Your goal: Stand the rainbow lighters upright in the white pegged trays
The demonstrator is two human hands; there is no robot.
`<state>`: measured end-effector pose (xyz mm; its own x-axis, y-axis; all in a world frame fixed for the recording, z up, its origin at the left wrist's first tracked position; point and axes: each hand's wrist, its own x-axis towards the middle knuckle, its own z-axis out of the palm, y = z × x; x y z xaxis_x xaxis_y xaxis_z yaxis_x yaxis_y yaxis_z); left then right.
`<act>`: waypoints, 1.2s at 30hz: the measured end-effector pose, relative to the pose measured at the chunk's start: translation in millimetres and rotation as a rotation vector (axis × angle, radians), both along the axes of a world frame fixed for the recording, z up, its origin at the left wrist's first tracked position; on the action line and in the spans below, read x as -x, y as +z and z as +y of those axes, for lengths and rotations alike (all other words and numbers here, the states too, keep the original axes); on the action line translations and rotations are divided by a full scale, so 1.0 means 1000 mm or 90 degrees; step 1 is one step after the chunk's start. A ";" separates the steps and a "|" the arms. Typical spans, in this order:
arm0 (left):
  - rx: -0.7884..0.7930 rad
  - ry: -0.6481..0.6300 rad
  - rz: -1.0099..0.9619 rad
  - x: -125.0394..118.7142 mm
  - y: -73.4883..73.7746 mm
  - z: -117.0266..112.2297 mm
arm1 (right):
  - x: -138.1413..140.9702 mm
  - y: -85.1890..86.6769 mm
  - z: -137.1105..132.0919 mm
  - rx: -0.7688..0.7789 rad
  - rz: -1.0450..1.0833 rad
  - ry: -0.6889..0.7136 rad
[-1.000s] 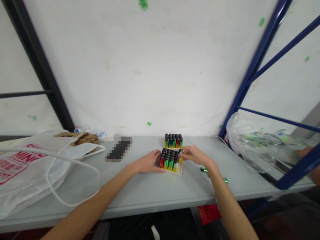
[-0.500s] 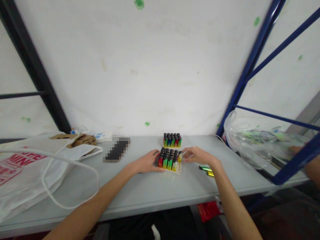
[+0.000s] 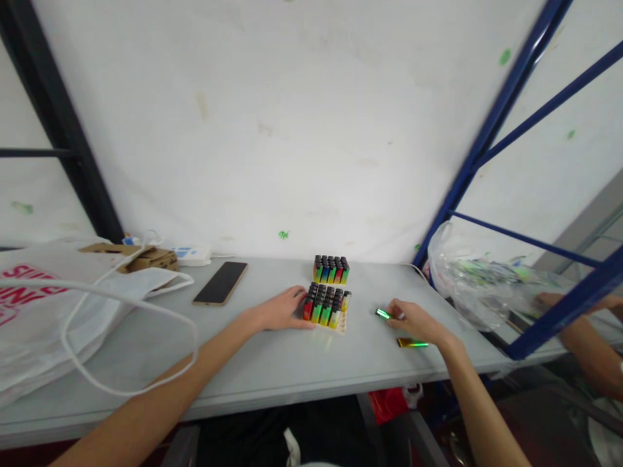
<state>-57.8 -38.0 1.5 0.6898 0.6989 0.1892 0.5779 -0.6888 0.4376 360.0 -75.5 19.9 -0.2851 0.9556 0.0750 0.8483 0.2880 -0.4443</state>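
A tray of upright coloured lighters (image 3: 327, 309) stands on the grey table (image 3: 272, 363), with a second full block of lighters (image 3: 331, 270) just behind it. My left hand (image 3: 282, 310) rests flat against the tray's left side, fingers stretched out. My right hand (image 3: 407, 318) is to the right of the tray, fingers closed on a loose green lighter (image 3: 383, 314) at the tabletop. A yellow-green lighter (image 3: 412, 343) lies flat just in front of that hand.
A black phone (image 3: 220, 283) lies left of the trays. A white bag with red print (image 3: 53, 311) and a cardboard piece (image 3: 131, 257) fill the left side. A clear plastic bag (image 3: 472, 279) sits right, behind a blue frame (image 3: 559, 318). Another person's arm (image 3: 584, 337) is far right.
My right hand has left the tray's right side and moved right to the loose green lighter, closing on it. The left hand stays at the tray. The view has shifted slightly.
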 end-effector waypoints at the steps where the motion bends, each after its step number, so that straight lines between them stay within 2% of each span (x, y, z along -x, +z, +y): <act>1: 0.000 0.002 0.004 0.000 0.000 0.000 | 0.006 0.001 0.001 -0.016 0.035 0.002; 4: -0.001 0.007 0.012 0.000 0.001 -0.001 | 0.028 0.010 0.007 0.001 0.223 0.042; 8: -0.009 0.009 0.007 0.000 0.001 -0.001 | 0.061 0.030 0.014 0.050 0.492 0.118; 11: -0.012 0.008 0.002 0.000 0.001 -0.001 | 0.086 0.043 0.016 0.056 0.591 0.129; 14: -0.012 0.008 0.004 -0.001 0.000 0.000 | 0.109 0.048 0.018 0.030 0.675 0.113; 16: -0.013 0.006 0.001 0.000 -0.002 0.000 | 0.122 0.046 0.019 -0.009 0.674 0.084; 19: -0.017 0.003 -0.004 0.000 -0.003 0.001 | 0.136 0.037 0.022 -0.092 0.593 0.023; 26: 0.000 -0.002 -0.007 0.000 0.000 0.001 | 0.153 0.013 0.037 -0.237 0.488 -0.100; 31: 0.002 -0.003 -0.008 -0.001 0.001 -0.001 | 0.157 0.011 0.035 -0.252 0.425 -0.091; 36: 0.006 0.000 0.005 0.000 0.001 -0.001 | 0.151 0.023 0.028 -0.251 0.406 -0.067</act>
